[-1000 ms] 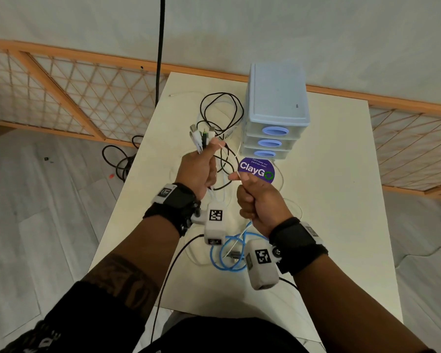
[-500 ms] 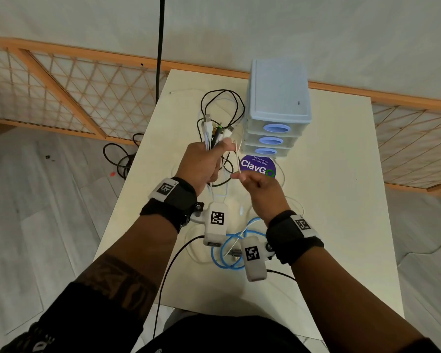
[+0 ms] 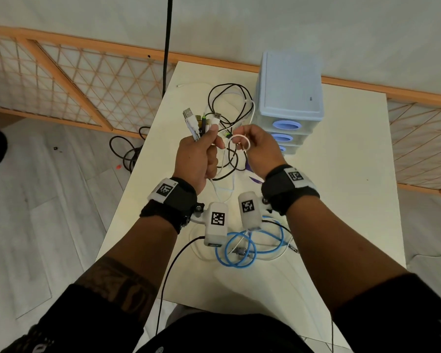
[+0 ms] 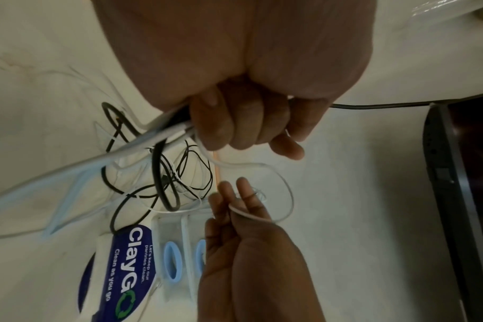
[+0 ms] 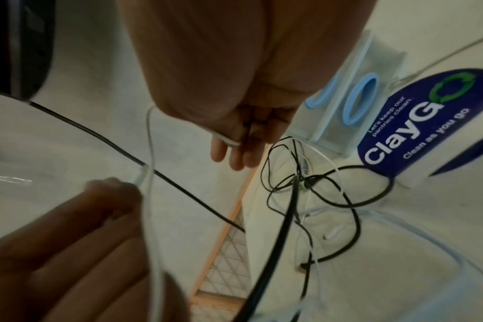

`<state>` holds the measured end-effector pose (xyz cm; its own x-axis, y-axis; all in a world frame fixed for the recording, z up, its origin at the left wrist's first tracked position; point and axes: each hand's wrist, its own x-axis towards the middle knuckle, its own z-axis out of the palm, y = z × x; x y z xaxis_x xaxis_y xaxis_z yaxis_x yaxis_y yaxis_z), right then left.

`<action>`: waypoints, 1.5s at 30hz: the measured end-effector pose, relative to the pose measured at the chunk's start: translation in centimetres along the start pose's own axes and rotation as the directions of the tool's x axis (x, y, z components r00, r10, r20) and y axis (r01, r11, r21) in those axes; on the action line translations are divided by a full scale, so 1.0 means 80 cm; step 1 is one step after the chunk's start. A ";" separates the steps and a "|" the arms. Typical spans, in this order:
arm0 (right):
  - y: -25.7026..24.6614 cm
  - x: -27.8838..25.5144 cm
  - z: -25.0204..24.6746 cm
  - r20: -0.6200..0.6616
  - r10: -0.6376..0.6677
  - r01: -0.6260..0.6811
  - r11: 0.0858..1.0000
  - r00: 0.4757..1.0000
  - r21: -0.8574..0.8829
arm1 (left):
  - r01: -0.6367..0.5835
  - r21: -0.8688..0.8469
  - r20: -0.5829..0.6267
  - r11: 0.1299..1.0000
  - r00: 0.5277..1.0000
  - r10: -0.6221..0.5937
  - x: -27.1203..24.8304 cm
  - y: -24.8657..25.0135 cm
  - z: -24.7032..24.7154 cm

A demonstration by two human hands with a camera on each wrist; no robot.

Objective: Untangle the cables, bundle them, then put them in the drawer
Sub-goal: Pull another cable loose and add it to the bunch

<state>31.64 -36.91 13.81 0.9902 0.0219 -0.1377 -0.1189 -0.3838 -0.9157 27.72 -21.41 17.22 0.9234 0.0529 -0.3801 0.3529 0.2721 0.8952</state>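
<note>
My left hand [image 3: 200, 155] grips a bunch of cable ends [image 3: 199, 122] upright in its fist, with white, black and metal plugs sticking out above the thumb. In the left wrist view its curled fingers [image 4: 235, 122] close round white and black leads. Just to its right, my right hand [image 3: 252, 145] holds a small loop of thin white cable [image 3: 239, 143], which lies across its fingers [image 5: 229, 150]. The cables trail down into a black and white tangle [image 3: 229, 105] on the table. The pale blue drawer unit [image 3: 290, 98] stands behind my right hand, all drawers shut.
A blue cable coil [image 3: 239, 250] lies near the cream table's [image 3: 341, 200] front edge, under my wrists. A purple ClayGo sticker [image 4: 124, 272] sits before the drawers. A black cord [image 3: 167, 47] hangs at the table's far left, with more cable [image 3: 127, 154] on the floor.
My right hand has risen from over the sticker toward the drawers and now holds a loop of white cable. My left hand has kept its grip on the plug ends.
</note>
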 end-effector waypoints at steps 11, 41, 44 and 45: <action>0.070 -0.004 0.013 -0.096 0.278 -0.292 0.933 0.956 -0.210 | -0.040 0.039 -0.058 0.998 0.997 0.042 0.007 -0.012 -0.006; 0.189 -0.079 -0.088 -0.345 0.637 -0.724 0.582 0.689 -0.371 | 0.025 0.112 -0.058 0.993 0.998 -0.018 0.002 -0.035 0.006; 0.163 -0.080 -0.081 -0.285 0.513 -0.586 0.679 0.810 -0.442 | 0.053 0.120 -0.012 0.991 0.999 -0.052 0.002 -0.036 0.006; 0.148 -0.081 -0.077 -0.269 0.452 -0.526 0.744 0.851 -0.412 | 0.064 0.119 0.003 0.991 0.998 -0.064 0.002 -0.037 0.006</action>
<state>24.26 -47.31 6.19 0.8081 -0.4028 -0.4297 -0.5790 -0.6774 -0.4537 26.87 -22.65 14.60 0.8992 0.0327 -0.4363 0.4263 0.1586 0.8906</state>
